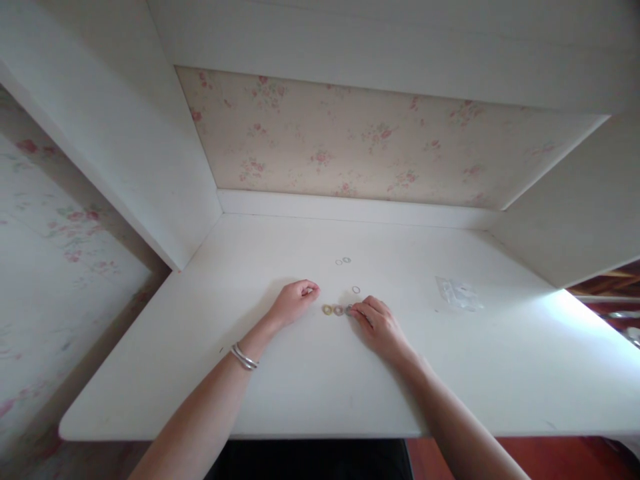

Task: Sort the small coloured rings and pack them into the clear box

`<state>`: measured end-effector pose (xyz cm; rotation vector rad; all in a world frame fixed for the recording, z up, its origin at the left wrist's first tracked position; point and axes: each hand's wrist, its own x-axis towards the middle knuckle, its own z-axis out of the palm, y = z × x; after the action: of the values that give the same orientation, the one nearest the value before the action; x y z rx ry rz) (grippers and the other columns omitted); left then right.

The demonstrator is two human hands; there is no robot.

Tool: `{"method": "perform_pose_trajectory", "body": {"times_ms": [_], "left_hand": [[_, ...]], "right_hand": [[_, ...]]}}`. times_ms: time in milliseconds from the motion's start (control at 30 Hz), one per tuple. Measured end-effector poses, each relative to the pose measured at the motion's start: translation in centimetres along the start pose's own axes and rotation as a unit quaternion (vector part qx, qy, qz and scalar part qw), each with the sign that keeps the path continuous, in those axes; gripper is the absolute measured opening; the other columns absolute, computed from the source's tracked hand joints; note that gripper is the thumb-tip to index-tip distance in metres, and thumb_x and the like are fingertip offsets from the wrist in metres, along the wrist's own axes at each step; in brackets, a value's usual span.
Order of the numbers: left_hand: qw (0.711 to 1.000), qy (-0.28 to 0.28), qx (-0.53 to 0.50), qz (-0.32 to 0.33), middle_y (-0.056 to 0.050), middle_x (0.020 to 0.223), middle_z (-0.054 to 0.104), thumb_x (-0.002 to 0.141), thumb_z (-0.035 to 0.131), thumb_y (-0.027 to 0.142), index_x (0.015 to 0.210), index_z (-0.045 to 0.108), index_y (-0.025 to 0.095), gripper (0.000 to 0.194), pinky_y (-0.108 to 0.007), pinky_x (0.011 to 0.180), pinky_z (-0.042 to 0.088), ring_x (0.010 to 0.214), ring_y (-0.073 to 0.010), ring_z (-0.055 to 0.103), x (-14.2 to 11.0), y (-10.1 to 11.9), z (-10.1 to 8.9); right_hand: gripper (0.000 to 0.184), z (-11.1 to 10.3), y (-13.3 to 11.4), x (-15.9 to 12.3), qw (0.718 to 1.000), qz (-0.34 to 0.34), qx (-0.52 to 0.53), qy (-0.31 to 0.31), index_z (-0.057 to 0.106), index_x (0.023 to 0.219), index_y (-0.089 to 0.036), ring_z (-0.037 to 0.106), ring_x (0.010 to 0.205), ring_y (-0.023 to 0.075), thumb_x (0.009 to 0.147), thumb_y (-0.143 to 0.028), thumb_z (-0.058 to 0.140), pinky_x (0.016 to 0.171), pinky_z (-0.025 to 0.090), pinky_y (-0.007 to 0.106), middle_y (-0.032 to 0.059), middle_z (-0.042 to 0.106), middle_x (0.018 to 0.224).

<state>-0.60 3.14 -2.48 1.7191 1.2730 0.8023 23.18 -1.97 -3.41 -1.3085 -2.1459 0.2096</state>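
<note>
A short row of small flat rings lies on the white tabletop (320,387): a gold ring (327,310), a pinkish-silver ring (339,311) and, at the right end, a grey ring (349,309). The fingertips of my right hand (379,325) are pinched on the grey ring and partly cover it. Left of the gold ring, my left hand (295,301) rests with curled fingers, thumb and forefinger together; whatever they may hold is hidden. A thin ring (357,290) sits just beyond the row. Farther back are a fine ring (339,263) and a thicker silver ring (347,260).
On the right of the tabletop lies a clear plastic bag (457,293). White side panels (185,167) and a low ledge (360,205) bound the back, with flowered wallpaper (325,140) behind. Silver bangles (245,357) circle my left wrist.
</note>
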Motion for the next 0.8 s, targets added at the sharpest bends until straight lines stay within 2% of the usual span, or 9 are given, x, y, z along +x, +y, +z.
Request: {"method": "perform_pose_trajectory", "body": {"times_ms": [167,267,500,633,800], "left_hand": [[1.000,-0.001,-0.001,0.003,-0.002,0.077,0.067,0.083,0.049,0.043,0.093,0.066,0.016,0.033,-0.023,0.060,0.041,0.066,-0.0137,0.058,0.0,0.0,0.1],[1.000,0.005,0.009,-0.003,-0.001,0.074,0.066,0.083,0.049,0.044,0.093,0.066,0.017,0.033,-0.023,0.058,0.039,0.063,-0.0132,0.057,0.0,0.0,0.0],[0.999,0.014,0.035,-0.005,-0.002,0.076,0.067,0.083,0.048,0.042,0.093,0.066,0.016,0.033,-0.023,0.060,0.042,0.066,-0.0141,0.059,0.1,0.7,0.1],[0.994,0.001,0.093,0.050,-0.003,0.081,0.069,0.085,0.047,0.037,0.091,0.067,0.017,0.029,-0.024,0.067,0.044,0.072,-0.0146,0.061,0.8,2.4,1.5],[0.968,-0.029,0.206,0.137,-0.002,0.091,0.069,0.087,0.045,0.034,0.090,0.068,0.023,0.026,-0.025,0.076,0.045,0.083,-0.0158,0.063,2.7,5.3,4.1]], "right_hand": [[0.023,0.0,0.0,0.0,1.000,-0.011,-0.011,-0.025,0.064,0.089,-0.021,0.054,0.076,0.0162,0.093,-0.029,0.043,0.072,0.041,0.030,0.0048,0.059,0.081],[0.025,-0.1,0.1,0.0,1.000,0.002,0.002,-0.019,0.065,0.089,-0.021,0.055,0.075,0.0161,0.093,-0.030,0.042,0.072,0.041,0.030,0.0046,0.059,0.080],[0.023,-1.0,0.4,0.4,0.981,0.121,0.084,0.124,0.065,0.085,-0.020,0.053,0.068,0.0130,0.090,-0.035,0.047,0.065,0.042,0.025,0.0027,0.057,0.079],[0.025,-1.4,0.7,0.8,0.965,0.170,0.104,0.171,0.065,0.084,-0.020,0.049,0.063,0.0123,0.089,-0.039,0.049,0.058,0.038,0.025,0.0009,0.055,0.074],[0.030,-1.6,1.6,1.1,0.948,0.212,0.131,0.197,0.067,0.082,-0.020,0.046,0.059,0.0119,0.087,-0.043,0.048,0.058,0.037,0.025,-0.0001,0.053,0.071]]}}
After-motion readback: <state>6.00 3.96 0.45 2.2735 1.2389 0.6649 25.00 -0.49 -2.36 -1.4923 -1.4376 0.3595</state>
